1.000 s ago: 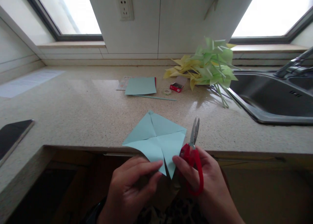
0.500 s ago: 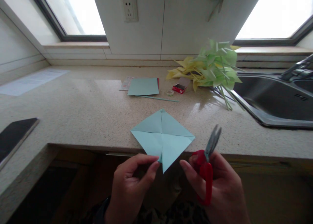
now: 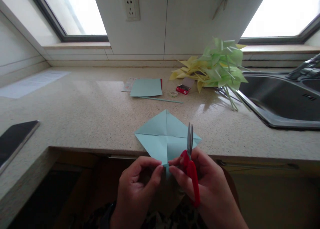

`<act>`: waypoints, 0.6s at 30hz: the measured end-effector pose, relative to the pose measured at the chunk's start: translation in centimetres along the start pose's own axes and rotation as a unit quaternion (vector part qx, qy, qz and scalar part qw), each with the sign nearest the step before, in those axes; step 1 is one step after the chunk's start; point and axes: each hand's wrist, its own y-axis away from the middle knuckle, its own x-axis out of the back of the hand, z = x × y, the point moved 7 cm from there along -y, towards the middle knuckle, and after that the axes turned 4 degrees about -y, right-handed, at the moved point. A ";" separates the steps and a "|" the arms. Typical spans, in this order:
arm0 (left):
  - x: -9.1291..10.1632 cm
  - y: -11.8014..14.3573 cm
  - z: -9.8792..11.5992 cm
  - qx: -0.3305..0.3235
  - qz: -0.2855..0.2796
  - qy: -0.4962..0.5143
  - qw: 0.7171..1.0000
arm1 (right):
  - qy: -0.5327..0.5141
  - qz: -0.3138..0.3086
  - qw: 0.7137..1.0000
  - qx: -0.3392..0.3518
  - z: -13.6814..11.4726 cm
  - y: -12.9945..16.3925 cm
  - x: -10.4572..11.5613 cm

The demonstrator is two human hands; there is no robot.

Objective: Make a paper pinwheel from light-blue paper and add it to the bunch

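A light blue square of paper (image 3: 156,144) with crossing creases lies cornerwise over the counter's front edge. At its near corner my left hand (image 3: 140,182) pinches the paper between thumb and forefinger. Close beside it, the thumb and forefinger of my right hand (image 3: 202,175) meet at the same corner. Red-handled scissors (image 3: 192,170) hang on my right hand, blades pointing up and away, nearly closed. Part of the paper's right side is hidden behind the scissors and fingers.
Behind the paper lie a stack of light blue sheets (image 3: 146,87), a thin blue stick (image 3: 162,99), a roll of tape (image 3: 173,94) and a small red box (image 3: 183,88). Yellow and green paper pinwheels (image 3: 225,62) rest by the sink (image 3: 275,125). A phone (image 3: 17,135) lies left.
My right hand has moved left with the scissors, from beside the paper to its near corner, where its fingers now touch the paper. My left hand keeps its pinch.
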 end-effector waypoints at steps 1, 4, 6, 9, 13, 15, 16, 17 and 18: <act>0.0 0.0 0.0 -0.006 0.003 -0.004 1.000 | -0.005 -0.002 1.000 -0.008 0.2 0.0 0.0; -0.1 0.1 0.0 -0.029 0.001 -0.014 0.999 | -0.005 -0.004 1.000 -0.024 0.4 0.1 0.1; -0.2 0.3 0.2 -0.052 0.000 -0.026 0.998 | -0.001 -0.002 1.000 -0.027 0.3 0.1 0.1; -0.1 0.5 1.4 -0.121 0.005 -0.069 0.990 | -0.001 0.000 1.000 -0.027 -0.1 0.1 0.1; -0.1 1.0 3.2 -0.234 0.018 -0.149 0.960 | -0.005 -0.001 0.999 -0.033 -0.3 -0.2 -0.2; -0.3 1.1 2.9 -0.242 0.019 -0.166 0.956 | -0.005 -0.002 0.999 -0.034 -0.3 -0.3 -0.3; -0.3 1.2 2.5 -0.231 0.019 -0.166 0.959 | -0.005 -0.001 0.999 -0.034 -0.2 -0.4 -0.3; -0.3 1.2 2.0 -0.214 0.019 -0.162 0.963 | -0.006 0.000 0.999 -0.034 -0.2 -0.4 -0.3; -0.4 1.3 1.5 -0.196 0.020 -0.156 0.968 | -0.007 0.002 0.999 -0.035 -0.1 -0.4 -0.3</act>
